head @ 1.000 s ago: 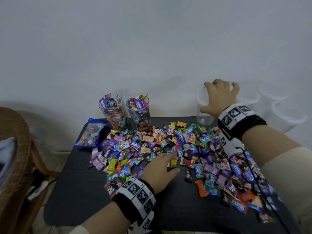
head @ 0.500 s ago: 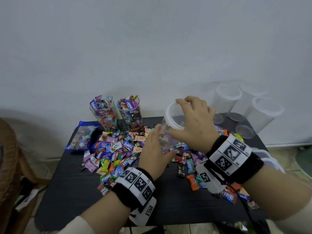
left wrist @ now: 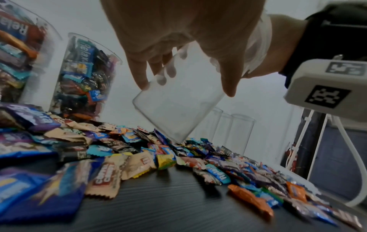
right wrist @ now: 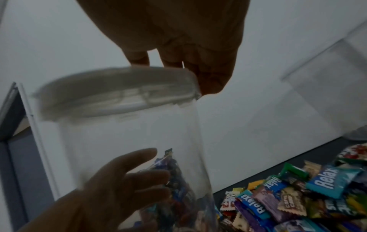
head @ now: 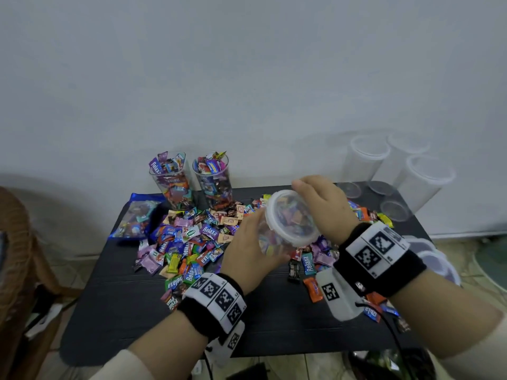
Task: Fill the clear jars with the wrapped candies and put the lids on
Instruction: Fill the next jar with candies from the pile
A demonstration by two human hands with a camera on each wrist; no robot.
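Observation:
Both hands hold one clear jar (head: 267, 242) above the candy pile (head: 192, 237), tilted so that its white lid (head: 290, 218) faces me. My left hand (head: 255, 248) wraps round the jar's body (left wrist: 174, 106), and my right hand (head: 318, 204) grips the rim of the lid (right wrist: 119, 87). The jar looks empty; the candies seen through it lie behind. In the right wrist view my left hand's fingers (right wrist: 127, 177) show through the jar wall. Two filled jars (head: 171, 179) (head: 212, 179) stand lidless at the back left.
The black table (head: 274, 325) carries wrapped candies across its middle and right. Three empty lidded jars (head: 367, 157) (head: 428, 179) stand at the back right against the wall. A blue candy bag (head: 137, 215) lies at the left, and a wicker chair (head: 16, 242) stands beside the table.
My right hand brought a lidded jar from the back right to the middle. My left hand left the candy pile and took the jar's body. The jar now tilts towards me.

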